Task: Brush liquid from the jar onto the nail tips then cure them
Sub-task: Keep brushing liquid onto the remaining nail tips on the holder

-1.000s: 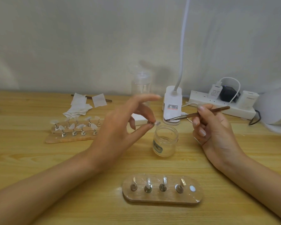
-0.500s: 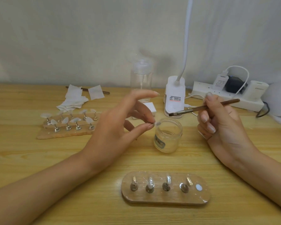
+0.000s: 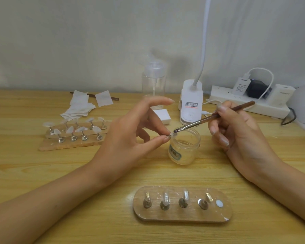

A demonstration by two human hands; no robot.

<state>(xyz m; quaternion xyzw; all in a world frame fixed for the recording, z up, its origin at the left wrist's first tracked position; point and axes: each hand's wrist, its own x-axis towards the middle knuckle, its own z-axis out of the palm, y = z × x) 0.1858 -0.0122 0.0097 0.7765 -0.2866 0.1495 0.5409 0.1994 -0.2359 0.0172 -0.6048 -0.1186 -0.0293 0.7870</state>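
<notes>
Over jar (image 3: pixel 184 148): brush (image 3: pixel 213 117) on nail tip (image 3: pixel 173 135)

Two hands over the table, one brush (image 3: pixel 213 118), one open jar (image 3: pixel 184 148). Two wooden stands: four pegs on the near stand (image 3: pixel 182 213), about ten tips on the far stand (image 3: pixel 72 144). One pump bottle (image 3: pixel 153 81).

Home nail-craft desk, wooden tabletop (image 3: pixel 42 173) sitting against a plain wall, nail-tip stands (image 3: pixel 74 134) resting beside cotton wipes (image 3: pixel 79 108), clip lamp (image 3: pixel 190 103) and loaded power strip (image 3: pixel 248 101) occupying the rear edge
</notes>
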